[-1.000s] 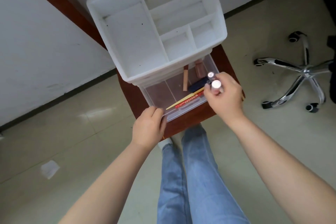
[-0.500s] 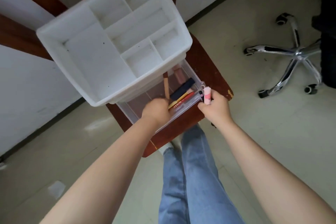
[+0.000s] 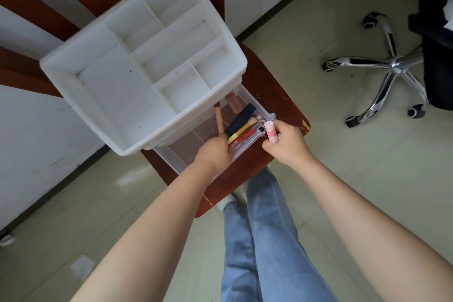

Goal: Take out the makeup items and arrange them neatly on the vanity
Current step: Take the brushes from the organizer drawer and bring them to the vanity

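**Both hands at the open drawer**

A white organizer (image 3: 137, 66) sits on a dark red-brown table (image 3: 267, 86), its top tray split into several compartments. The clear drawer (image 3: 255, 103) under it is pulled out toward the person.

The left hand (image 3: 213, 152) reaches down into the drawer, knuckles up, over the near ends of the items lying there. Its fingers curl downward and are hidden behind the back of the hand, so I cannot tell whether they grip anything.

The right hand (image 3: 285, 146) is at the drawer's right front corner, just outside it. Its fingers are curled round a pink tube (image 3: 270, 131), which stands nearly upright with its round cap on top; a small dark tube (image 3: 261, 130) shows right beside it, next to the same fingers (whether the hand holds that one too is unclear).

Inside the drawer lie the other makeup items: a tan stick (image 3: 219, 119) on the left, pointing from the organizer toward the left hand; a navy tube (image 3: 241, 120) set diagonally; a yellow pencil (image 3: 239, 131) and a red pencil (image 3: 245, 135) beside it, touching or nearly so; and a brownish bottle (image 3: 234, 104) at the back, partly under the organizer.

An office chair base (image 3: 392, 68) in chrome stands on the floor to the right, well apart from the table. Blue jeans (image 3: 267, 240) show below.
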Demonstrator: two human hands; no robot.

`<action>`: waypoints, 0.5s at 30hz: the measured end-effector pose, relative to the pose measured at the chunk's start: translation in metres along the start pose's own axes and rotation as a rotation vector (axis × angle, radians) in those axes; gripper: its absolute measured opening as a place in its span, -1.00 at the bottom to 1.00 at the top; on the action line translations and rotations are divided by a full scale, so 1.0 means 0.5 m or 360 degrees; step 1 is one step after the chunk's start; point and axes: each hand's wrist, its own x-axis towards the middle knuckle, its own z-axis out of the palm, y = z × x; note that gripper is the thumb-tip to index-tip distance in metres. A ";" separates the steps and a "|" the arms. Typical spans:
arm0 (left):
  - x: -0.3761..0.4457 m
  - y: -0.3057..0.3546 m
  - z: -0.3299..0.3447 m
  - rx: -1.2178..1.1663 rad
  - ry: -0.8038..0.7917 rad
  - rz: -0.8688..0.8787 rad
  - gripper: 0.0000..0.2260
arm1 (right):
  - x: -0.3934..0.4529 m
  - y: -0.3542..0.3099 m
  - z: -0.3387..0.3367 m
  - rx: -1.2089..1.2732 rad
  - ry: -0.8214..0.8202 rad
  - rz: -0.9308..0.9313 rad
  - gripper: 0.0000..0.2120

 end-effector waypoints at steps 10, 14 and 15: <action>-0.017 0.015 -0.012 -0.0084 0.0551 -0.0167 -0.71 | -0.020 0.046 0.016 -0.0165 0.0076 -0.0167 -0.88; 0.018 0.049 -0.017 0.0137 0.0690 -0.0159 -0.52 | -0.020 0.049 0.015 0.0021 0.0193 -0.0079 -0.90; 0.026 0.054 -0.017 0.0148 0.0676 -0.0180 -0.46 | -0.018 0.050 0.014 0.0044 0.0195 -0.0075 -0.90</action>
